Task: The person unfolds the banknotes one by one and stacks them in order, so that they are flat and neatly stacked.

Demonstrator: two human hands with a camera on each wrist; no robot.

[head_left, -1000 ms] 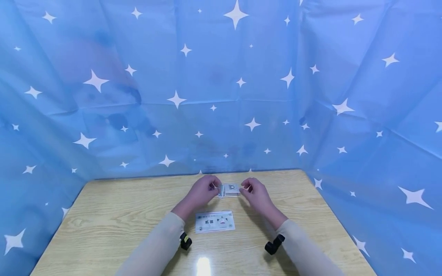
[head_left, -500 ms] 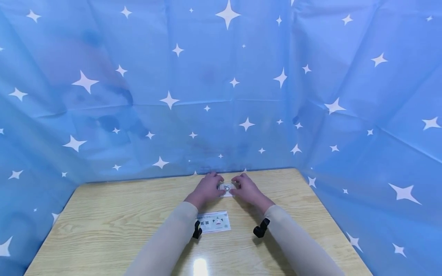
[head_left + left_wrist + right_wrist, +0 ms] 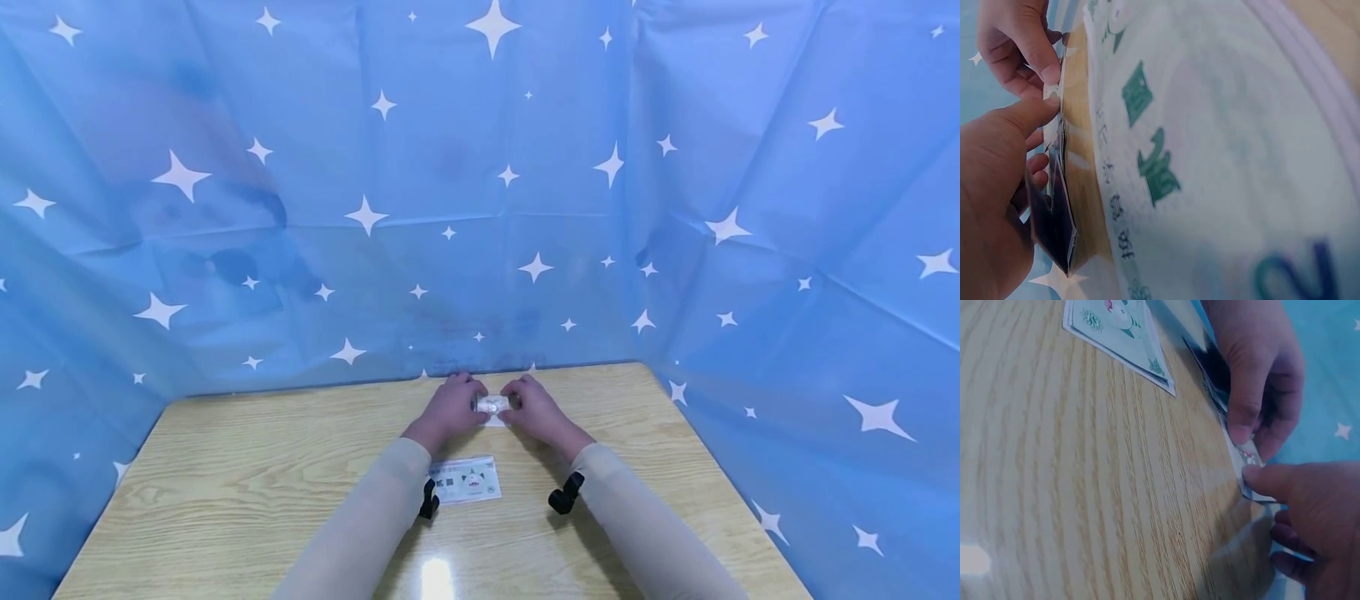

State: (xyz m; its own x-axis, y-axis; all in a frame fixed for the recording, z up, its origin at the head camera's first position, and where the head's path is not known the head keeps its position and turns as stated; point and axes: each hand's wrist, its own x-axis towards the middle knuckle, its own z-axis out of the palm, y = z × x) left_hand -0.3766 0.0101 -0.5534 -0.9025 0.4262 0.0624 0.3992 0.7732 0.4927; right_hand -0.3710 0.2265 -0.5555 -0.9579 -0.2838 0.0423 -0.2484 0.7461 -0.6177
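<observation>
At the back of the table, both hands close in on a small white printed card (image 3: 493,405). The left hand (image 3: 452,407) pinches its left side, thumb in front; the right hand (image 3: 532,408) pinches the right side. In the left wrist view the thumbs nearly meet on its pale face. A dark, folded flap (image 3: 1054,219) opens in a V below the left hand's fingers. The right wrist view shows the card's pale end (image 3: 1235,450) under both thumbs. Much of the card is hidden behind the fingers.
Closer to the body lies a stack of pale green banknote-like papers (image 3: 468,481), printed with a cartoon figure and a 2; the left wrist's black camera overlaps its left end. Behind the wooden table (image 3: 262,483) hangs a blue star-patterned curtain (image 3: 450,183).
Both hands have come closer together, and the two pieces seen side by side a second ago now show as one small card between them. The view has shifted slightly.
</observation>
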